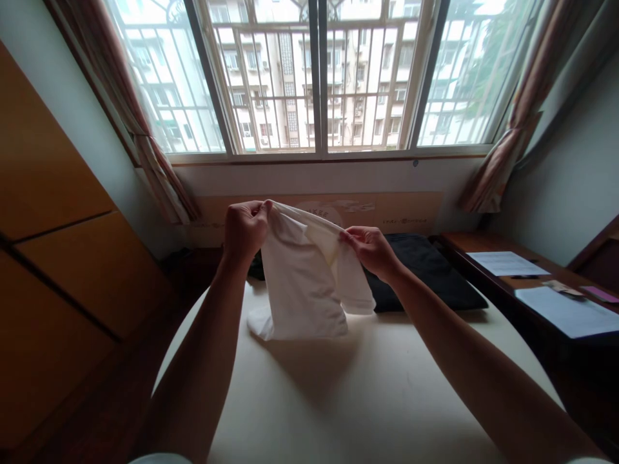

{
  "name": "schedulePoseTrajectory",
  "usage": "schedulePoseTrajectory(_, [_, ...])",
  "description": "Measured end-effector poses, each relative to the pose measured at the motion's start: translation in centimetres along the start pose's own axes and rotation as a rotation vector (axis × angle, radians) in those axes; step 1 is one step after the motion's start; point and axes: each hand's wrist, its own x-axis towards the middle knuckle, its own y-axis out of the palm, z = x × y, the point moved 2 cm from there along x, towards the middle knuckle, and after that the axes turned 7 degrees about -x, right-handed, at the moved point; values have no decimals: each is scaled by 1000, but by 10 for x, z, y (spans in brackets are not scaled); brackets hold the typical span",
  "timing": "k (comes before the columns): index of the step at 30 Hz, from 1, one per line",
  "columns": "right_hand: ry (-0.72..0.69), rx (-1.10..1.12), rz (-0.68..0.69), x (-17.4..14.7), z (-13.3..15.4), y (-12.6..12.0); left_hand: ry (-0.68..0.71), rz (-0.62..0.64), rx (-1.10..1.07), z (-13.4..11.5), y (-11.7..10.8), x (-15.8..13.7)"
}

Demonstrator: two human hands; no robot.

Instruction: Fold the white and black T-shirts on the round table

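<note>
A white garment [304, 283], likely a shirt with a short sleeve hanging on its right side, is held up between my hands over the pale table [387, 386]. My left hand [245, 225] pinches its upper left corner, fingers closed. Lower and to the right, my right hand [370, 248] grips the top edge between thumb and fingers. The cloth hangs down in loose folds, and its lower edge is at or just above the tabletop; I cannot tell which. Behind it lies a folded black cloth [425, 270], partly hidden by the garment and my right hand.
On the right stands a brown desk [454, 241] with white papers [570, 312], a pen and a pink slip on it. An orange-brown cabinet [62, 258] is at the left. Beyond the table are a flat cardboard panel [411, 212] and a barred window with tied curtains [512, 142].
</note>
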Motion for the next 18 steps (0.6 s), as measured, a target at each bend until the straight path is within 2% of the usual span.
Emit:
schedulePoseTrajectory(2, [31,37,-32,1,2,0,-57,44,-93,4,4,2])
schedulePoseTrajectory(4, [58,84,-30,1,3,6,-104,188,-200,6,12,-2])
schedulePoseTrajectory(6, [55,134,-35,2,5,12,-83,396,-212,8,21,-11])
schedulePoseTrajectory(9, [-19,147,-60,4,8,14,-29,759,-84,20,40,-30])
schedulePoseTrajectory(10, [-42,136,-62,5,9,12,-32,838,-31,26,48,-36])
schedulePoseTrajectory(11, [-53,124,-58,4,9,10,-41,863,17,33,54,-39])
schedulePoseTrajectory(12, [-50,117,-48,4,10,8,-54,829,50,38,60,-40])
schedulePoseTrajectory(15, [-13,126,-23,2,11,0,-105,606,4,45,67,-35])
schedulePoseTrajectory(16, [-7,138,-19,1,13,-2,-111,589,-46,44,68,-33])
schedulePoseTrajectory(18, [-7,169,-8,0,17,-3,-60,638,-88,38,68,-34])
